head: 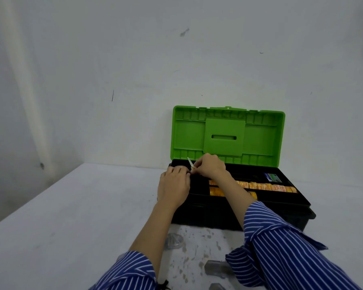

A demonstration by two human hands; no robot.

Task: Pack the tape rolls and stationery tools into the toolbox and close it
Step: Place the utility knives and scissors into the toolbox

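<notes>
step: seating a small stick-like tool in the toolbox's [239, 208] left end, lid [228, 135] open | tip: lower it flat, clear of the tape rolls [266, 186] | right hand [210, 167]: fingers pinched on the tool [190, 162] | left hand [174, 185]: palm down on a clear roll, fingers curled over it | desk [71, 216]: clear items near the sleeves unpacked

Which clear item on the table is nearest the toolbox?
The rounded clear piece, just right of the left forearm. It lies closest to the toolbox front; the two blockier clear pieces sit nearer the camera.
</notes>
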